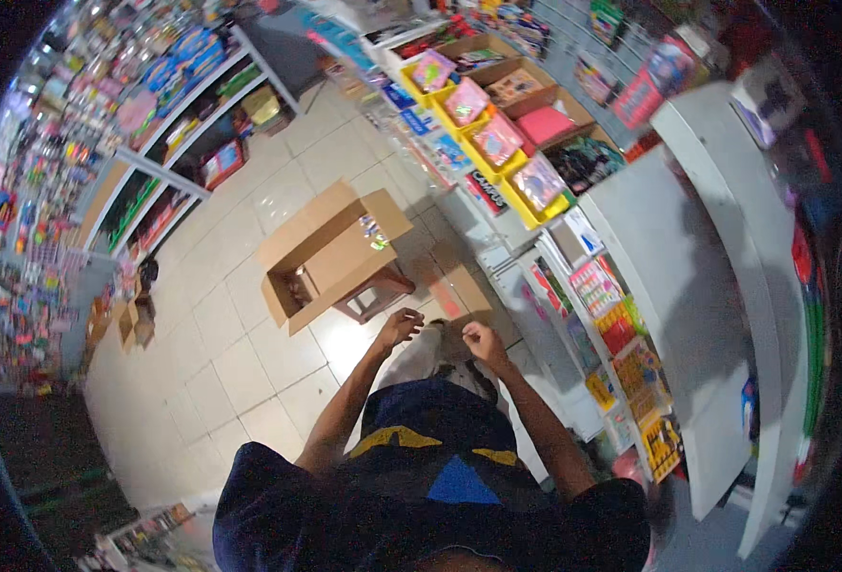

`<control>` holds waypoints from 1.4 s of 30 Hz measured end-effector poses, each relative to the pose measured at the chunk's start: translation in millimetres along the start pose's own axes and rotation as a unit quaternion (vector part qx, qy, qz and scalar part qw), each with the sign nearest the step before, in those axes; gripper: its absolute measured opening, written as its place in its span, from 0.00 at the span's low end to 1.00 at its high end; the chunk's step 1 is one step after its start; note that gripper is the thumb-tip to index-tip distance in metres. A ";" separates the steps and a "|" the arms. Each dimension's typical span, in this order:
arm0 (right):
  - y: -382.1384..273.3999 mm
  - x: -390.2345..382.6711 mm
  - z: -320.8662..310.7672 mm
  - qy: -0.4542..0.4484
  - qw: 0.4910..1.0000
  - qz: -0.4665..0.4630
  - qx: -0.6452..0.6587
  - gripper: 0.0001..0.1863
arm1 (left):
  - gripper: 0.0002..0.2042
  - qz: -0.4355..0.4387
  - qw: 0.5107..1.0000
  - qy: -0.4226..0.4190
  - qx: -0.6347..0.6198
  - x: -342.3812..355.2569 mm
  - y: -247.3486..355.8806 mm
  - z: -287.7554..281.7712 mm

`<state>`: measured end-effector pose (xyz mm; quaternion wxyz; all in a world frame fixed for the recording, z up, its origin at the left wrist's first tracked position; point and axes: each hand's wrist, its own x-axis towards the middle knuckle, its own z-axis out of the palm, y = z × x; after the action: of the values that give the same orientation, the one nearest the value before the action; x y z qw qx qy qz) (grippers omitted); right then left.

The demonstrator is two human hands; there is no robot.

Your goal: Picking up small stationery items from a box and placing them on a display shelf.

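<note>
My left hand (399, 327) is held out in front of me with curled fingers, and I cannot make out anything in it. My right hand (484, 340) is closed in a fist just beside it, close to a small brown cardboard box (457, 291) on the floor. Whether the right fist holds something small is too blurred to tell. An open cardboard carton (330, 253) rests on a dark wooden stool (375, 296) just beyond both hands.
White shelving (688, 276) on my right carries yellow bins (497, 143) of packaged goods and colourful packs lower down. More stocked shelves (154, 143) line the far left wall. Another small box (135, 322) lies on the tiled floor (240, 353) at left.
</note>
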<state>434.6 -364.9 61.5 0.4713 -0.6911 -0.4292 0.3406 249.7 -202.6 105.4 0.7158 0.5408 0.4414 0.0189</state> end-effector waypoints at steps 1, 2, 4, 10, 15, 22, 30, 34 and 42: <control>-3.1 -0.7 6.4 -0.068 0.997 0.027 -0.007 0.07 | 0.19 -0.017 1.000 0.009 -0.007 -6.6 -4.5 -3.3; -6.8 0.1 11.7 -0.141 0.985 0.094 -0.032 0.07 | 0.19 -0.043 0.999 0.006 -0.002 -12.0 -7.8 -7.8; -15.5 2.3 22.4 -0.161 0.985 0.060 -0.020 0.08 | 0.19 -0.033 0.999 0.027 -0.023 -21.7 -13.8 -17.6; -32.3 16.1 50.0 -0.228 0.972 0.060 -0.015 0.10 | 0.20 0.006 0.993 0.078 -0.090 -40.0 -31.0 -48.6; -39.6 44.4 85.7 -0.245 0.950 0.109 -0.161 0.15 | 0.17 -0.027 0.993 0.091 -0.066 -41.4 -41.5 -92.9; -62.1 96.0 161.6 -0.242 0.962 0.007 -0.128 0.12 | 0.14 0.007 0.982 0.125 -0.139 -41.9 -49.3 -165.5; -116.9 136.8 234.6 -0.291 0.950 -0.009 -0.110 0.08 | 0.07 0.048 0.963 0.197 -0.175 -45.3 -67.2 -228.5; -130.3 156.5 263.2 -0.319 0.935 0.035 -0.150 0.10 | 0.08 0.112 0.951 0.228 -0.175 -40.2 -83.1 -245.1; -124.2 201.5 305.1 -0.306 0.930 0.096 -0.179 0.11 | 0.09 0.095 0.937 0.289 -0.172 -35.4 -104.9 -250.4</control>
<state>214.2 -47.8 66.6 0.1508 -0.6641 -0.5380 0.4967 17.5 -74.2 37.7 0.6340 0.4200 0.5663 0.3179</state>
